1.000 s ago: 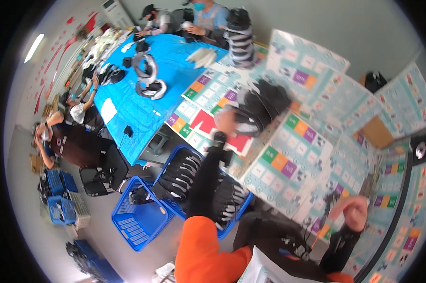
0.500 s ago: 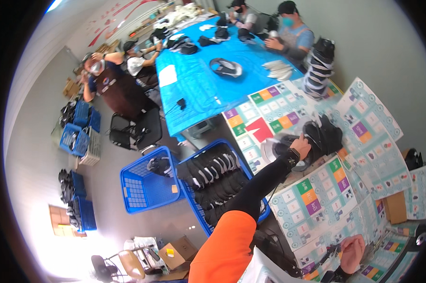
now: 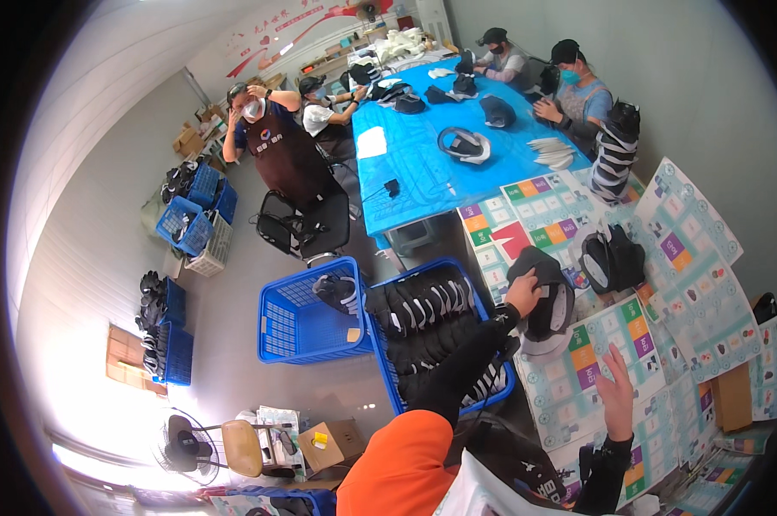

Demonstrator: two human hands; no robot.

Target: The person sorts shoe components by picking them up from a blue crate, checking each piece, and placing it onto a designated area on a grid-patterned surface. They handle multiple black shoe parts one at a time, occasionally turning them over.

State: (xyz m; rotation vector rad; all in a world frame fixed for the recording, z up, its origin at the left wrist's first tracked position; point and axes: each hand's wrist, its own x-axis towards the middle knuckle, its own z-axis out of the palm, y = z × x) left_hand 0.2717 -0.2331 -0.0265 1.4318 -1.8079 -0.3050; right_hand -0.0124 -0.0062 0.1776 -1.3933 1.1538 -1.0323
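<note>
My left hand (image 3: 523, 292) is closed on a dark cap (image 3: 534, 268), which sits tilted over the paper-covered table with its pale grey underside partly showing. Just to the right of it, a second black cap (image 3: 614, 260) rests on the sheets. My right hand (image 3: 616, 391) is raised above the printed sheets, nearer to me, its fingers stretched out and holding nothing. Part of the held cap is hidden behind my left hand and wrist.
Left of my arm, a blue crate (image 3: 383, 370) holds rows of dark caps beside another blue crate (image 3: 272, 331) with one cap inside. Beyond is a blue-covered table (image 3: 423, 185) with caps and people around it. A tall cap stack (image 3: 614, 155) stands at the right.
My left hand has moved from the black caps leftward and grips the dark cap. My right hand has risen from the lower edge, fingers opening. The view has turned left.
</note>
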